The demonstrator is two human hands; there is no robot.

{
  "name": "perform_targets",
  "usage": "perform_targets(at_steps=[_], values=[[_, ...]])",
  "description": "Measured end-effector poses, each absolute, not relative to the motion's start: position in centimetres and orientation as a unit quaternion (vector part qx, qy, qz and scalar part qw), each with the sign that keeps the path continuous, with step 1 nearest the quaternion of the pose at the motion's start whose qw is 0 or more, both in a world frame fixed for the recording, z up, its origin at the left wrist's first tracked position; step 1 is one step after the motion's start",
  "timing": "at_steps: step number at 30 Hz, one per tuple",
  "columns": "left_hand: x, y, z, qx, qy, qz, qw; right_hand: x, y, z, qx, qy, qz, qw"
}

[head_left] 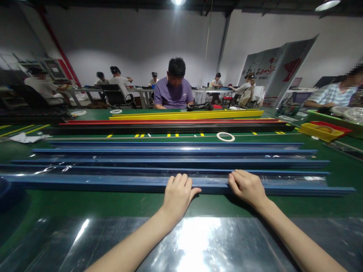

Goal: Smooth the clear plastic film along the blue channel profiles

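Head view: the left hand (178, 196) bends over the nearest blue rail (113, 185), thumb out; the right hand (247, 187) curls on it. I can't tell if either grips. Set apart, they maybe keep it steady on the green table (85, 204). Far right, a green bin (353, 129) holds what look like clear rolls (351, 113).

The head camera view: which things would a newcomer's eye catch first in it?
Probably the long blue strips across the green table, with the left hand and right hand on the nearest strip. Beyond them lies a bright yellow strip, and behind it sits a person in a purple shirt.
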State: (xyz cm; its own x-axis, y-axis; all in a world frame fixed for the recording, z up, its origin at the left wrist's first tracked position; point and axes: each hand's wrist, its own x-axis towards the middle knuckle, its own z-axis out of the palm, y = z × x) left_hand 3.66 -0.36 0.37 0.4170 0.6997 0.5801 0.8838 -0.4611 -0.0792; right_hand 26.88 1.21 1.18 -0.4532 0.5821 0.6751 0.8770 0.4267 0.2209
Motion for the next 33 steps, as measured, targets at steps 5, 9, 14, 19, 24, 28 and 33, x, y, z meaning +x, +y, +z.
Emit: perform_targets(at_steps=[5,9,14,19,24,28,33], values=[[3.72,-0.29,0.34,-0.820,-0.483,-0.238,0.192,26.85,1.23,1.16,-0.453,-0.803,-0.287,0.259],[3.75,-0.23,0.28,-0.818,-0.484,-0.239,0.197,26.86,1.26,1.13,-0.453,-0.802,-0.289,0.262],[3.68,-0.37,0.39,-0.820,-0.484,-0.238,0.192,26.86,1.22,1.17,-0.457,-0.802,-0.287,0.257],[3.64,-0.47,0.52,-0.820,-0.484,-0.237,0.193,26.88,1.20,1.16,-0.460,-0.803,-0.282,0.251],[3.69,-0.38,0.40,-0.820,-0.482,-0.239,0.197,26.94,1.18,1.13,-0.474,-0.809,-0.262,0.230],[3.73,-0.33,0.32,-0.820,-0.481,-0.238,0.198,26.78,1.13,1.40,-0.484,-0.808,-0.258,0.216],[3.78,-0.30,0.39,-0.821,-0.484,-0.233,0.193,26.10,0.89,1.90,-0.473,-0.817,-0.252,0.212]])
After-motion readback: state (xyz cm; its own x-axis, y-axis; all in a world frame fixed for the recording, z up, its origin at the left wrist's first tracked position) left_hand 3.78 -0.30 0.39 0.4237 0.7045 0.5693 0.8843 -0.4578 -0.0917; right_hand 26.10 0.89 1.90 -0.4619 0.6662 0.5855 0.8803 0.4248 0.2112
